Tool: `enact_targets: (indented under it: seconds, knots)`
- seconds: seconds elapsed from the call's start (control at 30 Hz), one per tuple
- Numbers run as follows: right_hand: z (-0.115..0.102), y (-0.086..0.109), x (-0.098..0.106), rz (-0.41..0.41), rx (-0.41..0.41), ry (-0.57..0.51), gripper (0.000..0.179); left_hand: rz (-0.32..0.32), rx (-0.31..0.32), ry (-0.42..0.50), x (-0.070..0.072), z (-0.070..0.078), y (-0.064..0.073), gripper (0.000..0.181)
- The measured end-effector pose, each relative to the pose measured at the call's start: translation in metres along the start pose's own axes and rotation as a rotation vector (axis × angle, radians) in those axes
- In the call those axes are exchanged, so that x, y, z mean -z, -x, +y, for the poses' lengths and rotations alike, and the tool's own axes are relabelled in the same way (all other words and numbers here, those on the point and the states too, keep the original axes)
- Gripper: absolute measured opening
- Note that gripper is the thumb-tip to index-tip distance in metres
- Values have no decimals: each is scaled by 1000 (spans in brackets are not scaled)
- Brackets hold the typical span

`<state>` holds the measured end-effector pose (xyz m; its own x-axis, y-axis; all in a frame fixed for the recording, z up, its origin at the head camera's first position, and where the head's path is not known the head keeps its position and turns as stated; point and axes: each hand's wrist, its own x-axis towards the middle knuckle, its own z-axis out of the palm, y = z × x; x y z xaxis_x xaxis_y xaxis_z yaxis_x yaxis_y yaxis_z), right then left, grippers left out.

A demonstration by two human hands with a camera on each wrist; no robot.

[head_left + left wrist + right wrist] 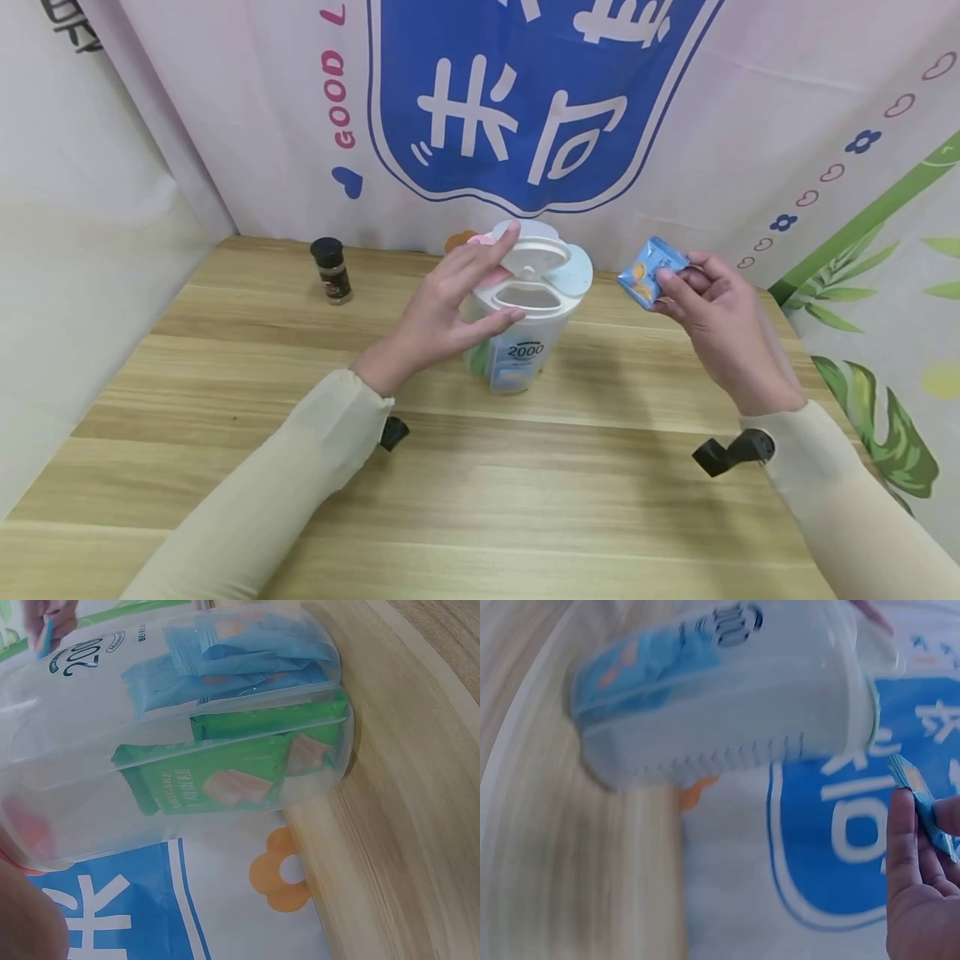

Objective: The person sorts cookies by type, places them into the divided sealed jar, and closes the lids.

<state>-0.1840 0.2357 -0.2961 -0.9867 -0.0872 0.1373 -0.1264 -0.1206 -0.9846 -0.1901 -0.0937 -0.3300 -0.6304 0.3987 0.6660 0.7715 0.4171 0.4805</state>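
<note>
A clear plastic storage container (551, 333) with a white top and coloured flaps stands on the table. One white flap (536, 257) on it is raised, baring an opening at the front. My left hand (450, 304) is at the top's left side, thumb along the front rim and fingers extended by the raised flap. Whether the fingertips touch the flap is hard to tell. My right hand (712, 312) pinches a small blue snack packet (651, 272) to the right of the container. Inside, blue packets (247, 656) and green packets (225, 776) lie in separate compartments.
A spice jar (331, 271) with a black cap stands at the back left of the wooden table (465, 517). Behind the container hangs a printed cloth (270, 167). Small black devices (731, 452) are worn at both wrists.
</note>
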Motion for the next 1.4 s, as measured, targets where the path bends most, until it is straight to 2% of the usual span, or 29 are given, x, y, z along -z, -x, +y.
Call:
enact_targets:
  seconds: [0.27,0.4,0.6,0.8,1.0,1.27,1.4]
  knots:
    - [-17,10,-28,-81,135,17,18,-14,18,0,1,1,0,86]
    - [-21,12,-38,-125,174,49,20,-19,28,1,1,2,0,86]
    - [-25,11,-52,-138,190,95,16,-17,18,8,2,2,1,86]
    - [-23,9,-66,-143,279,166,15,-16,13,12,1,2,0,85]
    - [-19,9,-77,-159,395,291,16,-21,21,9,2,2,0,86]
    - [-13,8,-87,-201,601,604,18,-26,20,12,3,2,0,85]
    - [-9,8,-89,-241,670,712,17,-28,19,10,3,2,0,85]
